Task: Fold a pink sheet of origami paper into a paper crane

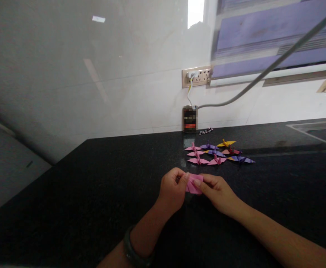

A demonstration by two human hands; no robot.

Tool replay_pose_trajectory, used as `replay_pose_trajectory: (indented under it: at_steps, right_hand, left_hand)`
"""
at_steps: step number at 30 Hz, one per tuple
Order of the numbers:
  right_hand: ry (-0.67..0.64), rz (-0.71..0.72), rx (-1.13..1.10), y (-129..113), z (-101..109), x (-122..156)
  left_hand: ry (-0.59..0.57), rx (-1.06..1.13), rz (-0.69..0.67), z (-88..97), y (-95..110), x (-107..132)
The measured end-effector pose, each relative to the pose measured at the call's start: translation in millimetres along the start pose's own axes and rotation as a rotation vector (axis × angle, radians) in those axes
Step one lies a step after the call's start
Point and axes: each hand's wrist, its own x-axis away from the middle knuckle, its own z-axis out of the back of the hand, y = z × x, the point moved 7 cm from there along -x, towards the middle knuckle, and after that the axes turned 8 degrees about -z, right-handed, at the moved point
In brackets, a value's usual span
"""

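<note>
Item 1: pink paper piece [194, 185], low centre of the frame, held just above the black worktop [95, 186]. It sits between your two hands, partly folded; the exact fold cannot be made out.

Item 2: your left hand [173, 189], lower centre, fingers curled and pinched on the left edge of the pink paper piece. A dark wristband [132, 249] circles that wrist near the bottom edge of the frame.

Item 3: your right hand [218, 193], just right of the left one, thumb and fingers closed on the right side of the same paper.

Item 4: folded paper cranes [217, 152], a cluster lying on the worktop just beyond your hands, centre of the frame. Pink ones lie to the left, purple in the middle, one yellow at the back, one red and one blue-purple to the right.

Item 5: small dark device [190, 118], standing against the white wall [95, 74] above the cranes, with a cable running up to a wall socket [198, 76].

Item 6: small beaded object [206, 131], on the worktop just right of the device.

Item 7: sink edge [313, 130], far right of the frame.

Item 8: window [277, 33], upper right.
</note>
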Motion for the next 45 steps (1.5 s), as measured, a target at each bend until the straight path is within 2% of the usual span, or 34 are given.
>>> replay_pose_trajectory:
  at_steps: [8,15,17,19,21,23,25,27,29,31,35,38,42,45]
  right_hand:
    - [-0.021,-0.064,-0.025,8.2,-0.6,-2.3]
    - [-0.023,0.006,-0.05,4.3,-2.3,-0.1]
    - [0.016,0.018,-0.042,4.1,0.2,-0.4]
    - [0.116,0.045,0.002,2.1,7.3,0.4]
    - [0.24,0.136,0.076,-6.0,16.2,4.4]
    - [0.336,0.291,0.195,-18.8,21.7,11.5]
    - [0.371,0.455,0.349,-29.7,21.3,18.8]
    - [0.364,0.574,0.5,-34.2,17.9,23.0]
    - [0.353,0.634,0.614,-33.7,15.6,23.8]
    - [0.35,0.654,0.693,-32.4,14.4,22.9]
    - [0.288,0.68,0.727,-34.3,7.9,23.5]
    - [0.285,0.599,0.571,-33.0,9.9,21.3]
    - [0.415,0.192,0.168,-7.4,30.0,6.9]
    - [0.32,0.019,-0.019,5.8,27.2,-1.3]
  left_hand:
    - [0.007,0.051,0.008,-2.6,-5.6,-0.4]
    - [-0.006,0.204,0.07,-5.4,-7.9,-0.2]
    - [-0.002,0.255,0.093,-5.9,-9.2,-0.8]
    - [0.001,0.319,0.121,-7.3,-11.1,-1.1]
    - [0.017,0.394,0.17,-9.0,-14.7,-0.7]
    - [0.046,0.452,0.24,-10.3,-19.9,0.7]
    - [0.036,0.495,0.299,-13.2,-23.3,2.4]
    - [-0.03,0.554,0.323,-18.8,-22.4,3.6]
    - [-0.086,0.623,0.324,-23.1,-19.2,4.3]
    - [-0.094,0.67,0.322,-24.0,-16.8,4.5]
    - [-0.113,0.676,0.303,-24.2,-15.7,4.2]
    - [-0.093,0.666,0.298,-22.3,-18.7,3.7]
    - [-0.079,0.635,0.294,-21.0,-20.3,3.2]
    - [-0.085,0.603,0.29,-20.9,-19.3,3.0]
